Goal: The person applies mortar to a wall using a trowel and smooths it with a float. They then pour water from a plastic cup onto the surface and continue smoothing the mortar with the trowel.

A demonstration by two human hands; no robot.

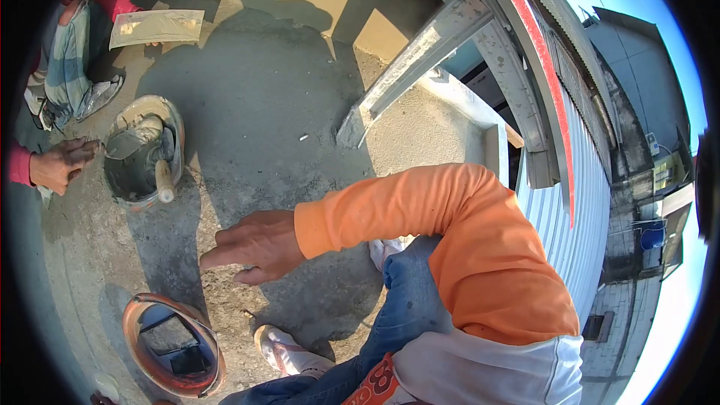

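My right hand point(255, 247), in an orange sleeve, reaches out over the rough concrete floor. Its index finger and thumb are stretched out, and nothing shows in its grasp. Beyond the fingertips stands a bucket point(180, 131) with grey mortar inside and a wooden-handled tool point(164, 180) leaning on its rim. Closer to my foot is an orange-rimmed bucket point(135, 315) with a flat grey piece point(166, 336) and dark items in it. Neither bucket touches my hand. I do not see my left hand.
A red-sleeved person's hand point(64, 165) is beside the mortar bucket; a rectangular board point(157, 28) is at their other hand. A metal beam point(420, 52) slants down to the floor. Corrugated sheeting point(577, 247) lies to the right. My shoe point(289, 352) is below my hand.
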